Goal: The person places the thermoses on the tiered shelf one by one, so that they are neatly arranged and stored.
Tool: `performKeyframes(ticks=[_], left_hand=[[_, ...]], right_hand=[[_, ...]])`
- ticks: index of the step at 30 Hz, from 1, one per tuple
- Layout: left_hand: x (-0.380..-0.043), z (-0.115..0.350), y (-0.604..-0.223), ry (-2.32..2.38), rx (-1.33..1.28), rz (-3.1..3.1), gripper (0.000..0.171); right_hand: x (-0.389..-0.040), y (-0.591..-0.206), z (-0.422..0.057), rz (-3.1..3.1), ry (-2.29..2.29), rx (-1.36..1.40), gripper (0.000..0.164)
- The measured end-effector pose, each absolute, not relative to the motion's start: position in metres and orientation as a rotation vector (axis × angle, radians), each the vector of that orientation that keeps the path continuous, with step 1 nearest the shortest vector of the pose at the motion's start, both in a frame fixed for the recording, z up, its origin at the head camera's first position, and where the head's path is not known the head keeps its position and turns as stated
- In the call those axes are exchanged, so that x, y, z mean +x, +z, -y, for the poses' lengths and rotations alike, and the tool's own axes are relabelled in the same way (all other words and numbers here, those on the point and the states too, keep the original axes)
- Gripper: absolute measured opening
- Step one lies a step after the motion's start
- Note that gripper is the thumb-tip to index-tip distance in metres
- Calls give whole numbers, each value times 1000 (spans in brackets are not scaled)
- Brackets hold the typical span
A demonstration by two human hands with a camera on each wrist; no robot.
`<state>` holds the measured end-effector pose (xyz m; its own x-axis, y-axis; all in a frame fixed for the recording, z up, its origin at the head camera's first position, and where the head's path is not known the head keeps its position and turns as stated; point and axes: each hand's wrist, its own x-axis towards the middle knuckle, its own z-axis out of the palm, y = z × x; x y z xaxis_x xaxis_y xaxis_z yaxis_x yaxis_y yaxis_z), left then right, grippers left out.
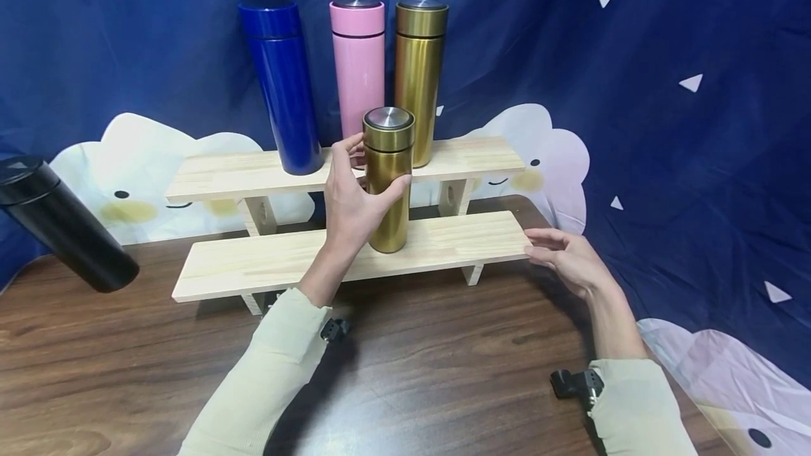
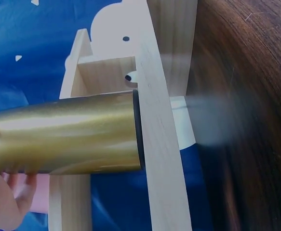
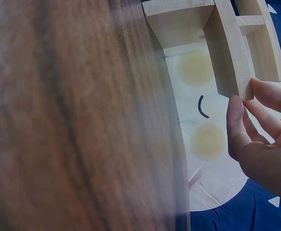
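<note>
My left hand (image 1: 355,195) grips a gold thermos bottle (image 1: 389,210) with a silver-topped lid, thumb across its front and fingers behind. The bottle stands upright on the lower board of a two-tier wooden shelf (image 1: 253,259). In the left wrist view, the base of the gold thermos bottle (image 2: 73,134) is right at the board. With thumb and fingers, my right hand (image 1: 570,262) pinches the right end of that lower board. The right wrist view shows my right hand (image 3: 265,134) at the corner of the board (image 3: 232,53), thumb on one side and fingers on the other.
On the upper board stand a blue bottle (image 1: 281,90), leaning in this view, a pink bottle (image 1: 357,69) and a second gold bottle (image 1: 421,83). A black bottle (image 1: 70,231) stands on the dark wooden table (image 1: 443,371) at far left. Behind hangs a blue cloth (image 1: 538,34).
</note>
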<state>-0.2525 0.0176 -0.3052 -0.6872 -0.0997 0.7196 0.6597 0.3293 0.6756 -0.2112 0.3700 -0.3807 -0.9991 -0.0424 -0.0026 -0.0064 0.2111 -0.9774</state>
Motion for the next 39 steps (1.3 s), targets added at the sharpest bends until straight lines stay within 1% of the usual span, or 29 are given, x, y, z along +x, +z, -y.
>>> performKeyframes(ticks=[9,12,18,22,28,39], left_hand=[[-252,-12,-311,-1379,-485,1968,82],[-252,-7,-311,-1336,-486,1989,78],[-252,10,-311,-1158,-536,1962,61],[-252,27,-311,-1031,-533,1935,56],[-254,51,-313,-841,-494,1949,53],[-249,92,-314,-586,-422,1976,53]], right_hand=[[-210,-383,-373,-2423,-1965,-47,54],[-209,-384,-375,-2418,-1974,-54,54],[-209,-383,-376,-2413,-1980,-64,54],[-211,-382,-374,-2412,-1974,-60,55],[-213,-382,-371,-2407,-1978,-67,54],[-213,-383,-372,-2415,-1967,-59,55]])
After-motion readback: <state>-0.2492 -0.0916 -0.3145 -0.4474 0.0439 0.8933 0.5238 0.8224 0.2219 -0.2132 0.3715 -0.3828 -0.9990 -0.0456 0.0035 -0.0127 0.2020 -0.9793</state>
